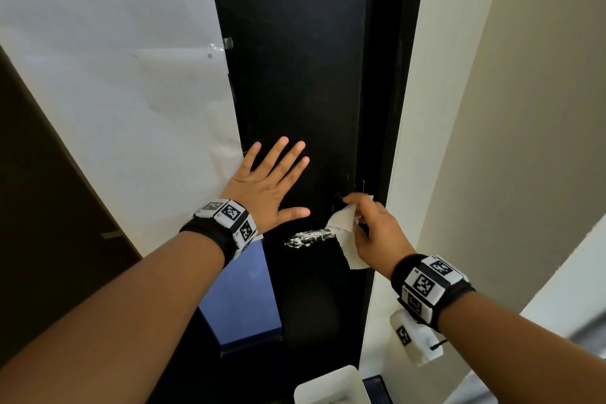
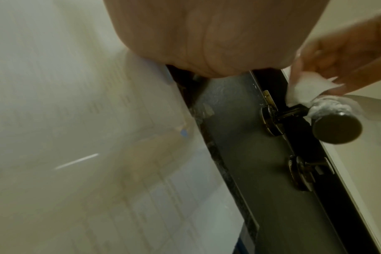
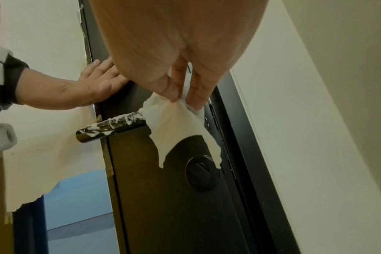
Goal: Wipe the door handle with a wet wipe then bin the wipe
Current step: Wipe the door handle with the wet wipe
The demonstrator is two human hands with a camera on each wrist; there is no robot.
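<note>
A dark lever door handle (image 1: 308, 238) (image 3: 111, 127) (image 2: 335, 123) streaked with white foam sticks out from the black door (image 1: 295, 75). My right hand (image 1: 370, 226) pinches a white wet wipe (image 1: 344, 223) (image 3: 180, 123) (image 2: 309, 89) between thumb and fingers at the handle's inner end, near the door edge; the wipe hangs down over that end. My left hand (image 1: 269, 184) (image 3: 98, 86) lies flat with spread fingers on the door just above and left of the handle, holding nothing.
A round thumb-turn lock (image 3: 202, 172) sits below the handle. A white bin (image 1: 331, 387) stands on the floor under the handle. White paper (image 1: 114, 75) covers the panel left of the door. A cream wall (image 1: 508, 108) borders the door frame on the right.
</note>
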